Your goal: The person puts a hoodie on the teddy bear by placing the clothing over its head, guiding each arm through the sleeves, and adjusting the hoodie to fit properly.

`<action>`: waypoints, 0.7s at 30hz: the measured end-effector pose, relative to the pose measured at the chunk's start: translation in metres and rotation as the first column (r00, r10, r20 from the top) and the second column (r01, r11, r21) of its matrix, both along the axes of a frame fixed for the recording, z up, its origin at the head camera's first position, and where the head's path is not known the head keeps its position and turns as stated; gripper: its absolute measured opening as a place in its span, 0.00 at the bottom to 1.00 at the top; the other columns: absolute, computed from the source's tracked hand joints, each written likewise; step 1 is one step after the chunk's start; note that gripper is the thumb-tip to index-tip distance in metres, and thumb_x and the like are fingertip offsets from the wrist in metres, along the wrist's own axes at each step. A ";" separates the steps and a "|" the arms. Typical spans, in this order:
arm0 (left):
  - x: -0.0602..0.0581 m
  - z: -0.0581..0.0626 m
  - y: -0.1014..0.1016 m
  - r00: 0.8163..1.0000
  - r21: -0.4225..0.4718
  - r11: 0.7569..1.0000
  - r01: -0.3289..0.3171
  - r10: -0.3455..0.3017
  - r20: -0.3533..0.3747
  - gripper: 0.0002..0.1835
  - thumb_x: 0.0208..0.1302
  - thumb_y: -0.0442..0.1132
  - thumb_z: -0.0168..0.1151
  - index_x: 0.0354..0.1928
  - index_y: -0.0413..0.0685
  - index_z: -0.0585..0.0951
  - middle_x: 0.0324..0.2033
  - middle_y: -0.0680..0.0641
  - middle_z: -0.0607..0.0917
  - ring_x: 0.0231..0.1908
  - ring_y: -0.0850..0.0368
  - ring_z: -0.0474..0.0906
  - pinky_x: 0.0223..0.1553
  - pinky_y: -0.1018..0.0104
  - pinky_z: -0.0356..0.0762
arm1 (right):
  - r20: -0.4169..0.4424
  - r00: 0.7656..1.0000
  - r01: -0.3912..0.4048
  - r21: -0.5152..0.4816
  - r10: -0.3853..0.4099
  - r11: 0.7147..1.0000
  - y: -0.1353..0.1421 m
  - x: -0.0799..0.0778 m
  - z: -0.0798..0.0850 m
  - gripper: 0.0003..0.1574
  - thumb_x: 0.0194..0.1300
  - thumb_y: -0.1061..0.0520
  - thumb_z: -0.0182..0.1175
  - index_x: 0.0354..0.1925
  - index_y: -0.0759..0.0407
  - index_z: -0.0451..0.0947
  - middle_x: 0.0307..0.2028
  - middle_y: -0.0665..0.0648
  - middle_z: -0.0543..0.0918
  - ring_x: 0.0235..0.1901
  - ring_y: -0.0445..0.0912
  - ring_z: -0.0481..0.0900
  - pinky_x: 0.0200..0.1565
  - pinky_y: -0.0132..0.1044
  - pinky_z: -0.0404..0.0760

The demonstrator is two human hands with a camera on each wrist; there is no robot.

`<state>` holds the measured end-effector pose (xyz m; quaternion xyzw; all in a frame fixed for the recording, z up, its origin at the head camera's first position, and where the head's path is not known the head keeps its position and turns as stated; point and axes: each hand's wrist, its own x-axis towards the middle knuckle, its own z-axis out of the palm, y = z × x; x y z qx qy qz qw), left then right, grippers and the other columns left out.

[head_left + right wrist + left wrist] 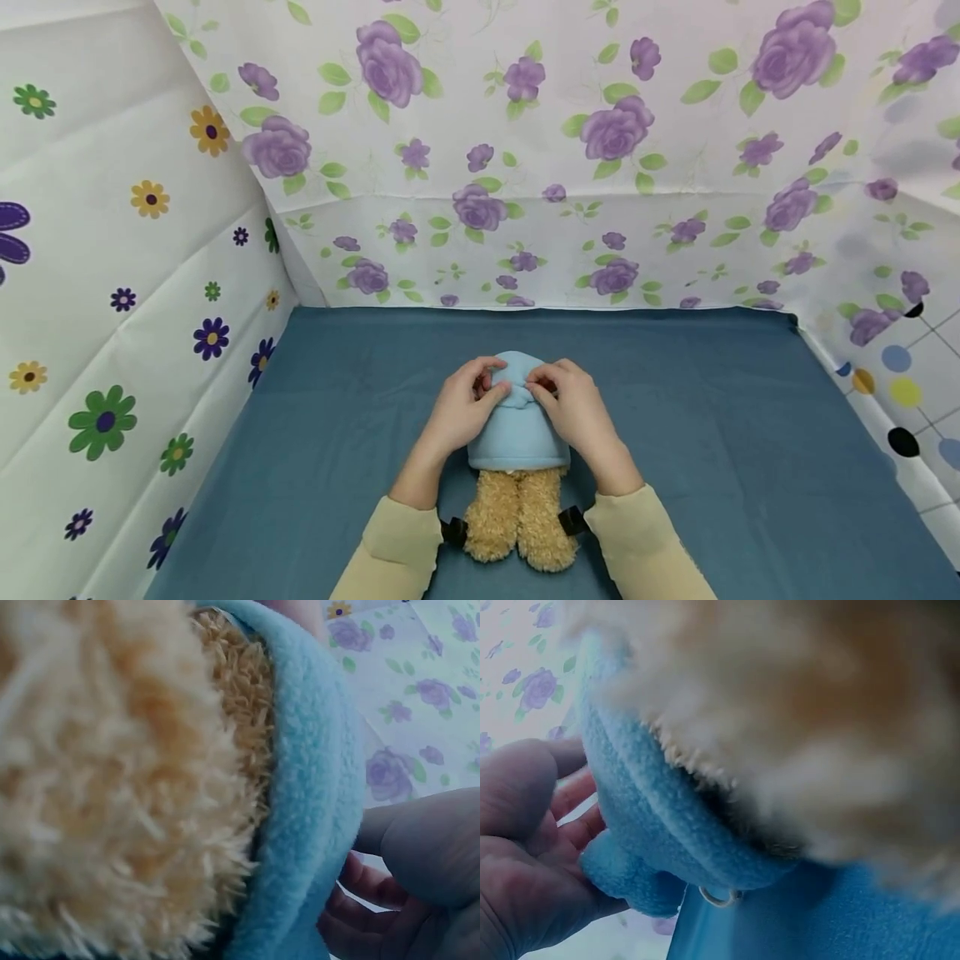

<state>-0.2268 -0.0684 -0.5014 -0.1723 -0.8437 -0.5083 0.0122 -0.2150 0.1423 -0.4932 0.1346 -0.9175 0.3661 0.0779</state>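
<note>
A curly tan plush toy [491,517] lies on the cloth with its two legs pointing toward me. Light blue fleece clothing [519,442] covers its body, ending in a hem above the legs. At the bunched fold near the top, my left hand [461,408] pinches the fleece from the left. Opposite it, my right hand [577,412] pinches the same fold between thumb and fingers. The left wrist view shows a rounded blue fleece piece [630,874] beside the palm and a small ring [718,898] at the hem. The toy's head is hidden.
A dark blue cloth [712,433] covers the work surface. Behind it hangs a white sheet with purple roses [480,208]; a flower-patterned sheet [105,333] stands at the left and a dotted one [915,400] at the right. Dark straps [573,521] sit near both cuffs.
</note>
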 end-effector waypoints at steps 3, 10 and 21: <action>-0.001 -0.002 0.001 1.000 -0.019 1.000 -0.014 0.014 -0.016 0.14 0.79 0.45 0.66 0.61 0.53 0.85 0.33 0.50 0.75 0.26 0.56 0.68 0.32 0.63 0.68 | 0.035 0.999 -0.032 0.000 0.032 1.000 -0.002 0.001 0.000 0.03 0.80 0.58 0.64 0.46 0.55 0.84 0.44 0.56 0.78 0.37 0.47 0.77 0.41 0.45 0.80; 0.001 0.001 0.002 0.999 -0.041 0.999 -0.002 0.001 -0.039 0.09 0.76 0.41 0.69 0.55 0.53 0.87 0.31 0.49 0.73 0.26 0.55 0.66 0.32 0.62 0.66 | 0.186 0.972 -0.133 -0.079 0.146 0.988 0.003 0.001 0.007 0.08 0.83 0.59 0.58 0.40 0.54 0.75 0.45 0.57 0.72 0.37 0.50 0.71 0.41 0.49 0.72; 0.003 0.003 0.005 1.000 -0.033 0.999 0.013 -0.012 0.025 0.07 0.75 0.32 0.68 0.37 0.51 0.82 0.33 0.47 0.70 0.29 0.53 0.65 0.35 0.59 0.66 | 0.200 0.971 -0.100 -0.144 0.128 0.985 0.004 0.001 0.007 0.05 0.84 0.55 0.58 0.48 0.53 0.80 0.44 0.54 0.76 0.40 0.50 0.73 0.44 0.49 0.74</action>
